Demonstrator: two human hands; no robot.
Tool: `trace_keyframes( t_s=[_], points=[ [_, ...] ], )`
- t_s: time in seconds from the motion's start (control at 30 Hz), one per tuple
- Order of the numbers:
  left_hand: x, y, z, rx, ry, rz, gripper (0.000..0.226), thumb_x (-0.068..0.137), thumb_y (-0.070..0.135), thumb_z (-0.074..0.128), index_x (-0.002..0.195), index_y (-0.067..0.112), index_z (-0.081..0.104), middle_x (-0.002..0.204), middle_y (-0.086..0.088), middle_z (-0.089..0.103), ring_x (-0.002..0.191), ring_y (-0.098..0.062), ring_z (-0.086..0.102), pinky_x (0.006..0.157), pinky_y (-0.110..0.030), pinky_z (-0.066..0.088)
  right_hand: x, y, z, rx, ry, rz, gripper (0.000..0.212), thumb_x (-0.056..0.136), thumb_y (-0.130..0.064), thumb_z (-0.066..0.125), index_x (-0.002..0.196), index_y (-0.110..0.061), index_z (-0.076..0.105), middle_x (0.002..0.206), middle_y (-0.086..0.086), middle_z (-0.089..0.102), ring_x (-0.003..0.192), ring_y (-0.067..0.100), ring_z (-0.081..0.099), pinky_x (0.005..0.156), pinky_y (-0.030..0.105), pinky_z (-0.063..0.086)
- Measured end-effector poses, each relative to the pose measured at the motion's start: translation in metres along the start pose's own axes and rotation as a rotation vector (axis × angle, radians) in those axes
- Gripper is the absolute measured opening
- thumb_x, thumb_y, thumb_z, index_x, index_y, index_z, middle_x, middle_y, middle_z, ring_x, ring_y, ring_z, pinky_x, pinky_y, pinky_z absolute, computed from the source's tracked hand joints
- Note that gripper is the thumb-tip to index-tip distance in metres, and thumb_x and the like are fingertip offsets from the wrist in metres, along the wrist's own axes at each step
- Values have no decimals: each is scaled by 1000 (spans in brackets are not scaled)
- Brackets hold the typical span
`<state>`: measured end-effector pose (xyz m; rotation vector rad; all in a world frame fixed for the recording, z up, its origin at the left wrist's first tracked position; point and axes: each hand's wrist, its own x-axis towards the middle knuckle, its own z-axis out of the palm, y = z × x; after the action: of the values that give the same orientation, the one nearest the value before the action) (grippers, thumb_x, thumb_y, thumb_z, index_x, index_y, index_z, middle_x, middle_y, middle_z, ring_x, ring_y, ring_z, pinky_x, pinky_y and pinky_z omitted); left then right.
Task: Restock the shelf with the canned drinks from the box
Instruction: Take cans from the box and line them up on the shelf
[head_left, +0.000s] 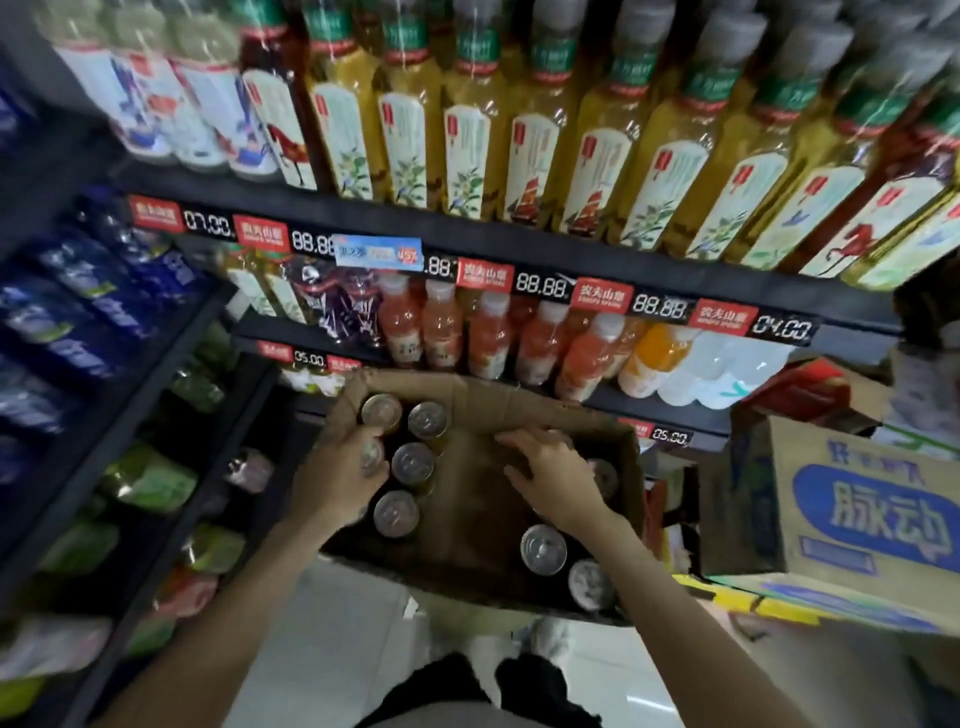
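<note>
The shelf (519, 249) is seen far, stacked with bottles (467, 156). The box (519, 410) is held near, below it. Upright cans (413, 462) are grouped at its left, directly under the left hand (343, 478), whose fingers are curled round one. The right hand (556, 478) is spread open, with further cans just right of it.

Motion blur smears my view of the blue packs (78, 322) on the left shelving. My left hand (340, 475) covers most of one silver-topped can (373, 454) in the brown cardboard box (519, 405); my right hand (556, 475) half hides another can (605, 475). The top edge crops the yellow tea bottles (467, 130).
</note>
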<state>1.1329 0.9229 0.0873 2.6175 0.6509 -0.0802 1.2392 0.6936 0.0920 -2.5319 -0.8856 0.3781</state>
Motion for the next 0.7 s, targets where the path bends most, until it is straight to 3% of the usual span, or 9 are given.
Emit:
trace_keyframes(
  t_s=[0.07, 0.17, 0.3, 0.43, 0.53, 0.7],
  points=[
    [-5, -14, 17, 62, -9, 37, 38, 67, 19, 79, 101, 9, 64, 107, -15, 62, 97, -37, 59, 74, -39, 51, 14, -7, 21, -74, -105, -53, 43, 87, -16, 54, 130, -14, 50, 132, 5, 51, 121, 27, 46, 91, 40, 47],
    [-7, -35, 40, 131, -106, 24, 49, 68, 27, 77, 113, 14, 61, 113, -11, 61, 105, -34, 57, 83, -40, 51, 44, -16, 49, -180, -231, -157, 49, 85, -8, 50, 134, -13, 46, 138, 9, 46, 128, 30, 40, 104, 38, 38],
    [-7, -47, 58, 89, -204, 70, 43, 68, 39, 73, 105, 22, 59, 108, -4, 61, 99, -28, 57, 77, -37, 46, 88, -27, 76, -382, -289, -327, 64, 83, -4, 53, 142, -20, 33, 151, 11, 28, 139, 32, 23, 112, 44, 28],
    [-4, -39, 66, 265, -317, 124, 68, 61, 59, 72, 116, 24, 50, 124, -2, 52, 120, -28, 40, 92, -38, 37, 120, -37, 84, -588, -326, -356, 54, 94, -11, 40, 145, -17, 24, 156, 13, 13, 144, 31, 11, 115, 42, 17],
    [-2, -36, 74, 362, -374, 121, 79, 65, 57, 71, 127, 21, 40, 129, -4, 47, 129, -30, 28, 96, -41, 31, 132, -36, 92, -637, -351, -384, 50, 97, -17, 36, 146, -18, 24, 156, 13, 15, 144, 29, 13, 115, 41, 17],
    [1, -33, 80, 439, -319, 140, 74, 69, 54, 70, 127, 19, 40, 126, -4, 48, 124, -27, 32, 97, -37, 29, 136, -29, 102, -645, -308, -396, 49, 96, -16, 40, 144, -17, 30, 149, 12, 28, 138, 29, 24, 113, 39, 22]
  ],
)
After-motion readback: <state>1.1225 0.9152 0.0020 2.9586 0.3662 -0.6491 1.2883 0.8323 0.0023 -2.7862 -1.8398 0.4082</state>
